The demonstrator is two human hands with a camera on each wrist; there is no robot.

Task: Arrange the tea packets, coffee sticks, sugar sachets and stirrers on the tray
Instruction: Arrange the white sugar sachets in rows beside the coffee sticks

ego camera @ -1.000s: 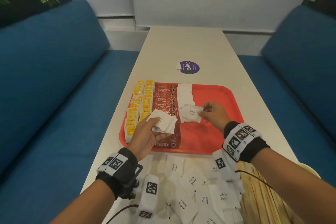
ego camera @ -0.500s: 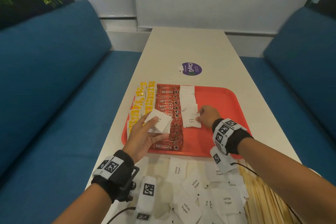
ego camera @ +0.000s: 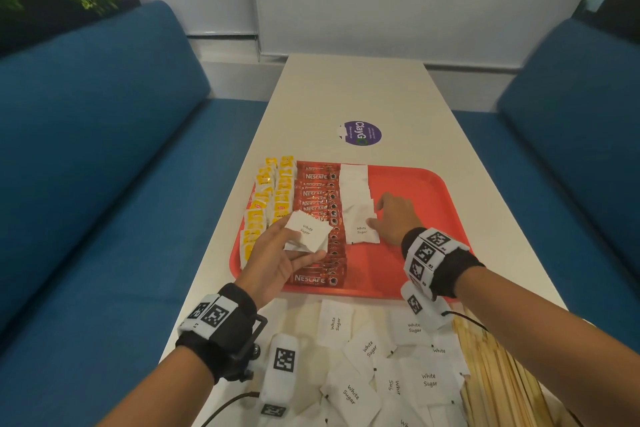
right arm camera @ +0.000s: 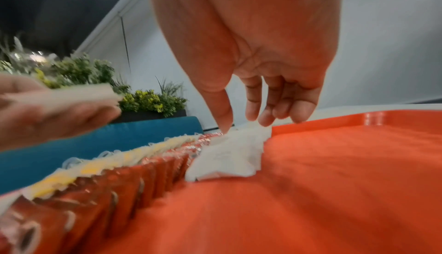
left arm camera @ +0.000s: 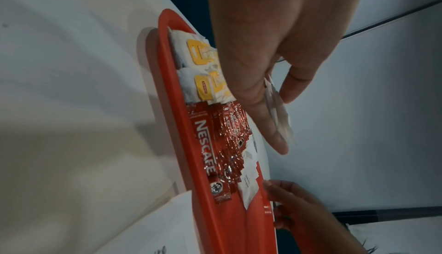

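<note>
Over the red tray, left fingers pinch sugar sachets; right fingers press the sachet row.

Arms: ours are bare from wrist to elbow; no sleeves show
Left wrist band: we wear a black fabric cuff; white square-patterned marker tags across its top
Left wrist camera: a white oblong pod under our wrist, with a black-and-white marker on top; a black bracket and screw join it to the cuff; a black cable trails from it
Right wrist band: our black cuff again; several white marker tags wrapped round it
Right wrist camera: white pod, marker tag, thin black cable
</note>
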